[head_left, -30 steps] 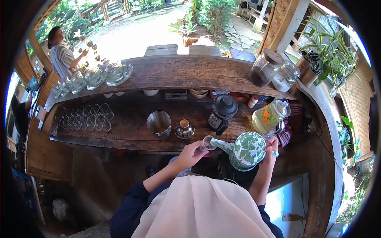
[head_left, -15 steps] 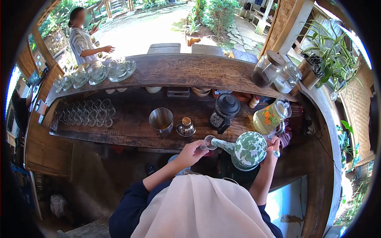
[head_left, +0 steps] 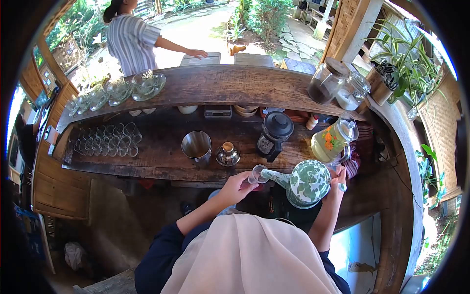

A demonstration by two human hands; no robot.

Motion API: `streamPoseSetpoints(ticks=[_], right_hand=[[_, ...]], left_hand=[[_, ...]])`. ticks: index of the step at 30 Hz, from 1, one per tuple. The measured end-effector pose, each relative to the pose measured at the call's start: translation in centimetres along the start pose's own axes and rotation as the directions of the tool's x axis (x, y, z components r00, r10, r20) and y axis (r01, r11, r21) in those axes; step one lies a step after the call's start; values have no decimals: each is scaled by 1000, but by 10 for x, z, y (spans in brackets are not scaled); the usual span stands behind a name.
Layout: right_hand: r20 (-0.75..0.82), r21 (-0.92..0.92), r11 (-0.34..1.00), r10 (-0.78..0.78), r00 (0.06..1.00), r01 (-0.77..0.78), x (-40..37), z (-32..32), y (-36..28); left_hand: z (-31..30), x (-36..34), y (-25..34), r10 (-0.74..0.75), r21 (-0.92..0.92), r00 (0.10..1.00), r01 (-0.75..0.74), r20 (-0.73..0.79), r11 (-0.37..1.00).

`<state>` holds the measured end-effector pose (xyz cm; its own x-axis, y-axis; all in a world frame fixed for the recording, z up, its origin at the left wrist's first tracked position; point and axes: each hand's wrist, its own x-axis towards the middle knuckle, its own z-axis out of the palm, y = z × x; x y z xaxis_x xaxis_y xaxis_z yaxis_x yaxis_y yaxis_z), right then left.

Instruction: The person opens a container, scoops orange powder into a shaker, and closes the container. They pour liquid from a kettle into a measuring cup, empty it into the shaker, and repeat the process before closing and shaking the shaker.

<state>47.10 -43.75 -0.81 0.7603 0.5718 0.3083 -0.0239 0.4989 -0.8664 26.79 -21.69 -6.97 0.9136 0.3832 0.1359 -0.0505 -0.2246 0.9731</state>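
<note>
Left hand (head_left: 234, 189): fingers pinching small clear cup (head_left: 256, 180) | right hand (head_left: 336, 186): fingers curled round handle of green-and-white enamel teapot (head_left: 310, 182) | both at counter (head_left: 164, 164)'s near edge, right of centre | spout (head_left: 278, 178) at cup's mouth; best steady cup, tilt gently

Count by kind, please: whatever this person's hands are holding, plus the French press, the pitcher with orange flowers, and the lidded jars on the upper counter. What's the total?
Patterned teapot: 1
Small clear cup: 1
French press: 1
Pitcher: 1
Lidded jars: 2
Total: 6
</note>
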Motion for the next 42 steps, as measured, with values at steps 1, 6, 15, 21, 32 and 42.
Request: streamPoseSetpoints(ticks=[1,6,15,21,32,42], right_hand=[[-2,4,1000,-7,1000,7,0,0,0],[-44,24,1000,-16,999,17,-3,-7,5],[-51,67,998,-11,999,14,0,-20,13],[-16,35,999,-2,1000,3,5,-12,1],[2,-16,1000,6,1000,-6,9,-14,3],[-13,-82,996,-26,1000,25,9,-12,1]], left_hand=[[1,0,1,0,0,1000,0,1,1000],[4,3,4,51,3,999,-51,13,999],[6,7,-5,19,-14,1000,-19,5,1000],[9,6,3,50,-4,999,-50,-6,999],[10,3,-3,22,-28,1000,-22,-8,999],[11,1,-6,51,30,998,-50,-25,998]])
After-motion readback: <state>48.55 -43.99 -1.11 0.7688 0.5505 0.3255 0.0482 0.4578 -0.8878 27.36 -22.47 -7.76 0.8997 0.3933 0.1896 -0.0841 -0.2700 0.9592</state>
